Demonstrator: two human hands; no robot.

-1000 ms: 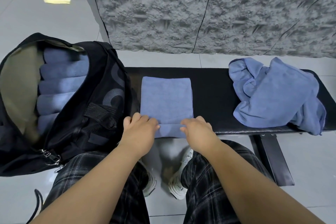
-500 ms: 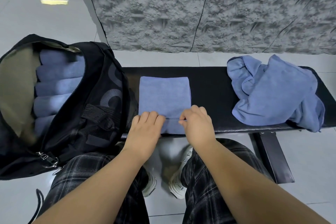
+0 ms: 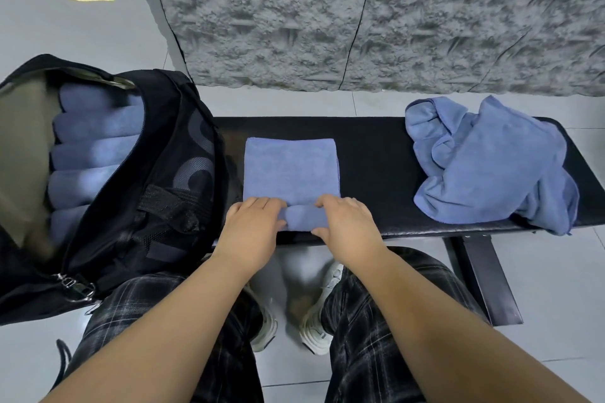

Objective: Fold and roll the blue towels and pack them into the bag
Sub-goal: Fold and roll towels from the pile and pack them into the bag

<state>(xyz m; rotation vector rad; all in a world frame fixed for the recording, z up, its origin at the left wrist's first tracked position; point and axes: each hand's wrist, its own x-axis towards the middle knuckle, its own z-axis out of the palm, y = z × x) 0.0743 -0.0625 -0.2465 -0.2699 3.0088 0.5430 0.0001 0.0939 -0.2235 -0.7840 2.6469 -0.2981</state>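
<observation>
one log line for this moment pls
step: rolling folded towel from near edge | left hand: grips roll | right hand: grips roll | bag: open, rolled towels inside | loose towel: waiting on bench

The folded towel (image 3: 291,170) is soft blue cloth with a fine matt nap, as is the crumpled towel (image 3: 491,167) and the rolled towels (image 3: 88,154) in the bag. The bag (image 3: 157,193) is black woven fabric with a mesh panel, a dull olive lining and a shiny metal clip (image 3: 77,288). The table (image 3: 376,154) has a smooth black, faintly glossy top. The floor (image 3: 556,271) is glossy pale tile; the wall (image 3: 360,16) is rough grey stone.
</observation>
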